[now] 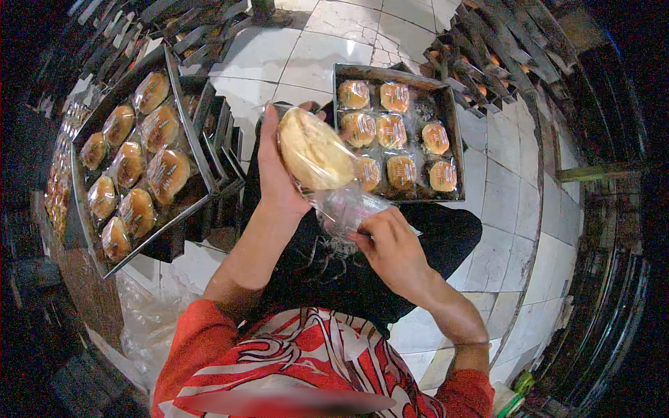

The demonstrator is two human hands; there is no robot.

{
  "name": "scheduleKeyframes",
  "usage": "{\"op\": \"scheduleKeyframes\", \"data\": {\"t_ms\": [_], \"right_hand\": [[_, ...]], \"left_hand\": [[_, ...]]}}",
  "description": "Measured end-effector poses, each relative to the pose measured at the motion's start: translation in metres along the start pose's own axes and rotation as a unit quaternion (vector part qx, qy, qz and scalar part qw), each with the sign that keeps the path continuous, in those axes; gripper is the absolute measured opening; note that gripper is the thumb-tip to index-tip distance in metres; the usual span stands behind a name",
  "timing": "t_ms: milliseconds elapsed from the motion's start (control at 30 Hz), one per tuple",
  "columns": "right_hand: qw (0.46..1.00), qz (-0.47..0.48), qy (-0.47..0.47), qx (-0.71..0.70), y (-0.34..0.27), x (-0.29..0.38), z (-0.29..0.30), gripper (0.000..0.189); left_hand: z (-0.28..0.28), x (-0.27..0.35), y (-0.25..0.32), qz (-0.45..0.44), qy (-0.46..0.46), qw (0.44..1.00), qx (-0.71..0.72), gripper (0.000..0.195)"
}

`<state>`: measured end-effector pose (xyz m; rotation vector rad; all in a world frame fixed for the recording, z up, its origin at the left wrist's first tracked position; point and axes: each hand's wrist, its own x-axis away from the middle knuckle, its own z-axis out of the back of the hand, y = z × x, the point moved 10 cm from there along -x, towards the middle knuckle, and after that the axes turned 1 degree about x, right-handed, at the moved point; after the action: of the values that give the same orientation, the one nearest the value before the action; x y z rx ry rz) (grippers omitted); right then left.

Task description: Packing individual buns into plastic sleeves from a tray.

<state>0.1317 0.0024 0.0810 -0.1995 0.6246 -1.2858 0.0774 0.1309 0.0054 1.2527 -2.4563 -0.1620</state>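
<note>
My left hand (277,172) holds a bread bun (316,154) inside a clear plastic bag, its pale side turned up. The gathered open end of that plastic bag (360,206) is pinched between the fingers of my right hand (392,245). Beyond my hands, a dark metal tray (392,73) on the right contains several wrapped buns (392,130) with printed bags. To the left, a second tray (157,248) sits tilted on a stack and carries several more wrapped buns (162,128).
Stacked dark trays (219,136) stand under the left tray. A heap of clear plastic (157,318) lies on the tiled floor (251,52) at lower left. More stacked trays with buns (481,68) rise at upper right. A wooden bar (596,173) juts in from the right.
</note>
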Motion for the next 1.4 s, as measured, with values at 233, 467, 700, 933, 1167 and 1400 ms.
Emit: {"op": "scheduleKeyframes", "data": {"t_ms": [233, 467, 700, 933, 1167, 1400], "right_hand": [[0.845, 0.05, -0.482, -0.228, -0.04, 0.044, -0.042, 0.018], [0.856, -0.315, -0.133, -0.389, 0.061, 0.008, -0.052, 0.027], [0.994, 0.032, -0.09, 0.06, -0.002, -0.024, -0.034, 0.012], [0.945, 0.014, -0.295, -0.142, -0.011, -0.007, -0.025, 0.052], [0.729, -0.355, 0.008, -0.586, 0.084, 0.005, -0.132, 0.056], [0.72, -0.432, 0.091, -0.535, 0.095, 0.032, -0.186, 0.025]], "left_hand": [[0.048, -0.01, 0.033, -0.083, 0.083, 0.993, 0.0, 0.051], [0.016, -0.002, 0.025, -0.086, -0.023, 0.996, 0.01, 0.056], [0.01, 0.002, 0.032, -0.086, -0.036, 0.996, -0.006, 0.054], [0.062, 0.005, 0.041, -0.085, 0.085, 0.993, 0.008, 0.063], [0.02, 0.164, -0.092, 0.37, -0.132, 0.878, -0.274, 0.054], [0.093, 0.113, 0.096, -0.304, 0.262, 0.653, -0.642, 0.018]]}}
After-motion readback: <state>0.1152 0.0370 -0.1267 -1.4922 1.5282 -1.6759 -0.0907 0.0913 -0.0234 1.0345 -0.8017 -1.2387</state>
